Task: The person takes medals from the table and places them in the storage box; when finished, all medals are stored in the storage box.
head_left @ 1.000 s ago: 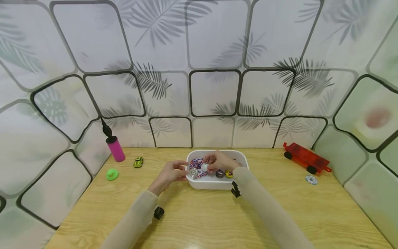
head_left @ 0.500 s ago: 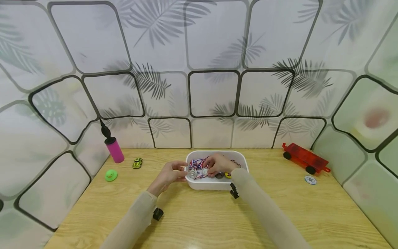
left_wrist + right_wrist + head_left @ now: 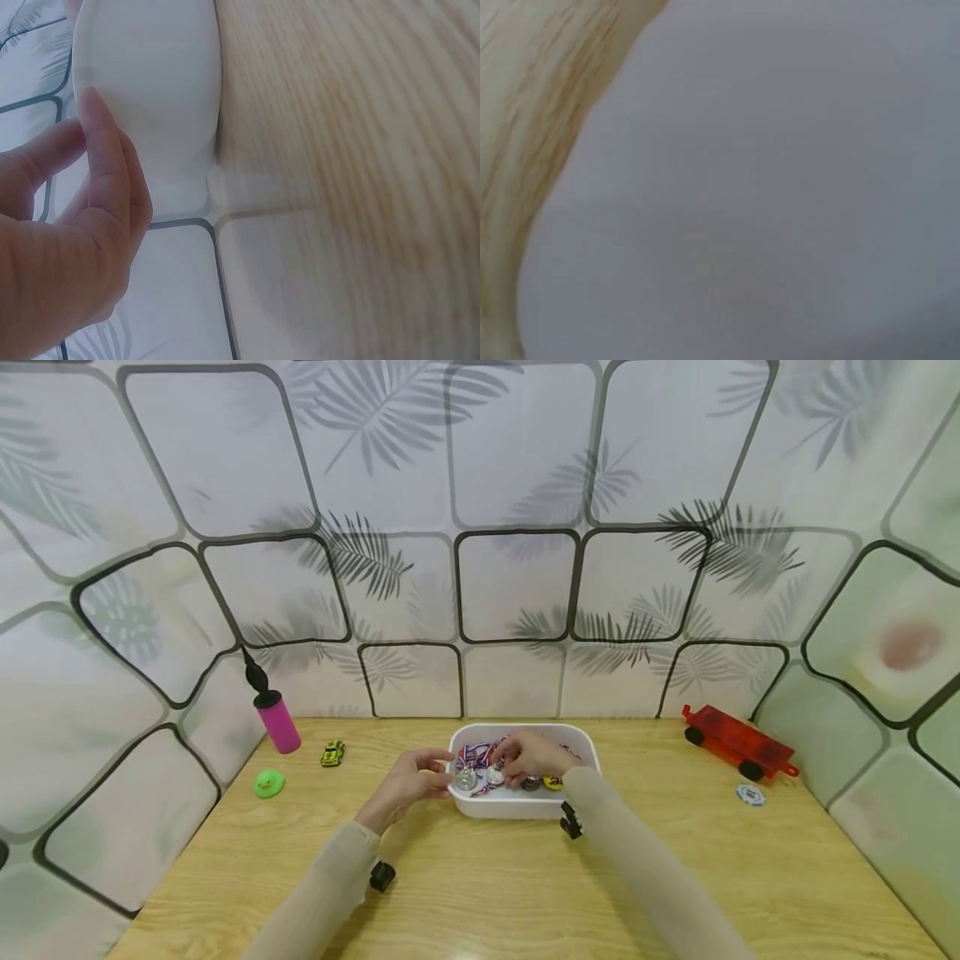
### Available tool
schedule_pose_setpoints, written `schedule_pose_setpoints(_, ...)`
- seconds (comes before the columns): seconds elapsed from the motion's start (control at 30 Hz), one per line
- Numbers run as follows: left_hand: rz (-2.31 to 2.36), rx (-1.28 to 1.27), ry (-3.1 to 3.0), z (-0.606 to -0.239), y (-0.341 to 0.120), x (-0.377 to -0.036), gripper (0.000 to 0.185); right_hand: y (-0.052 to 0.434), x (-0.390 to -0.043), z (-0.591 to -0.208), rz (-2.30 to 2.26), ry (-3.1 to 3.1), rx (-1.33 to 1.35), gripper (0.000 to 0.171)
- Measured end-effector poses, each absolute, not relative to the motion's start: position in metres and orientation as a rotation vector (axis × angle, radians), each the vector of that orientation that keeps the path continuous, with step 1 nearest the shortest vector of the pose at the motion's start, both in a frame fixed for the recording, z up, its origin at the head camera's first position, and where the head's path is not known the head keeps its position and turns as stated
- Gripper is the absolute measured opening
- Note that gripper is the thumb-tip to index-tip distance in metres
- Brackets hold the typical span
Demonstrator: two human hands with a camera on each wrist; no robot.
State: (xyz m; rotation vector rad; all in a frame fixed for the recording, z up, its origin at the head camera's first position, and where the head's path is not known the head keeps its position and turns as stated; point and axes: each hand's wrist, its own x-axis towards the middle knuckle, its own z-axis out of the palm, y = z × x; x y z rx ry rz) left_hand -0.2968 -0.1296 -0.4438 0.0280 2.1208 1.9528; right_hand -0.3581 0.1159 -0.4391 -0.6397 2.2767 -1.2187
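Observation:
A white plastic tub (image 3: 517, 810) holds several medals with red, white and blue ribbons. My left hand (image 3: 408, 782) pinches the tub's left rim; in the left wrist view its fingers (image 3: 109, 169) lie against the outer wall and the thumb is at the edge. Inside the tub, my right hand (image 3: 528, 756) has its fingertips at a silver medal (image 3: 495, 774) and seems to pinch it. Left of that lies another silver medal (image 3: 466, 778). A dark medal (image 3: 532, 783) and a yellow one (image 3: 552, 782) sit under my right hand, partly hidden. The right wrist view shows only the tub's blurred wall (image 3: 742, 187) and some table.
Left on the wooden table (image 3: 465, 885) stand a pink hand pump (image 3: 280, 724), a small yellow-green toy car (image 3: 333, 753) and a green toy duck (image 3: 268, 783). To the right are a red toy wagon (image 3: 738, 742) and a poker chip (image 3: 751, 794). Patterned cloth walls (image 3: 517, 677) enclose the table.
My right fingers have shifted slightly at the silver medal, and the ribbon near it lies a little differently. The left hand stays at the tub's rim.

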Motion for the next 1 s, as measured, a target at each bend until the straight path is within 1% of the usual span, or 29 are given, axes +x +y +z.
schedule_pose_setpoints(0.2, 1.953, 0.033, 2.122, -0.447, -0.131, -0.297, 0.042, 0.126, -0.356, -0.435, -1.316, 2.246, -0.672, 0.032)
schedule_pose_setpoints(0.43, 1.891, 0.062, 2.181, -0.446, -0.131, -0.299, 0.043, 0.15, -0.353, -0.424, -1.292, 2.385, -0.687, 0.032)
schedule_pose_setpoints(0.73, 1.837, 0.174, 2.241, -0.45, -0.134, -0.301, 0.04, 0.199, -0.334, -0.417, -1.415, 2.392, -0.649, 0.035)
schedule_pose_setpoints(1.0, 1.753, 0.227, 2.356, -0.447, -0.136, -0.3, 0.036, 0.247, -0.311, -0.42, -1.479, 2.411, -0.506, 0.042)
